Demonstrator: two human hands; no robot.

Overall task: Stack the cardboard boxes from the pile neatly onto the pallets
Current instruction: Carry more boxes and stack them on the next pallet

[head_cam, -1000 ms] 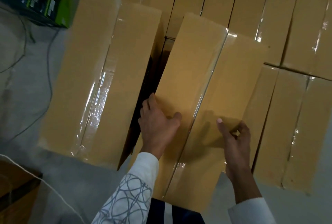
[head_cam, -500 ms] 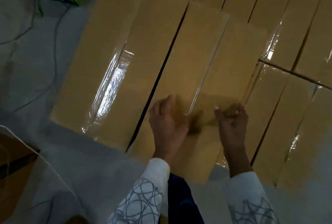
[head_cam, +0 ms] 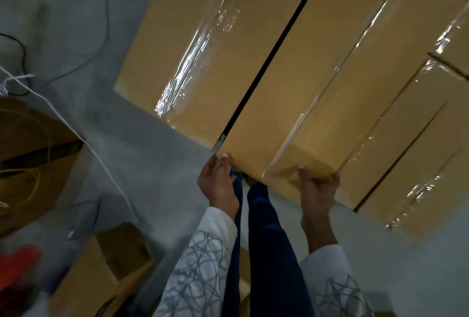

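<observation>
Grey concrete floor [head_cam: 142, 154] fills the left, crossed by black cables [head_cam: 101, 24] and a white cord [head_cam: 76, 133], with an open carton [head_cam: 101, 266] low down. Next lies a taped cardboard box [head_cam: 193, 45], then a narrow dark gap. The left hand [head_cam: 219, 182] and right hand [head_cam: 317, 189] grip the near end of the middle box [head_cam: 304, 88], thumbs on top, fingers curled round its edge. More boxes [head_cam: 406, 151] lie flush on its right.

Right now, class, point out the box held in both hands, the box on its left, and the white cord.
held box [head_cam: 291, 83]: head view, bare cardboard of its top face.
left box [head_cam: 165, 37]: head view, bare cardboard of its top face.
white cord [head_cam: 101, 164]: head view, middle of its straight run.
</observation>
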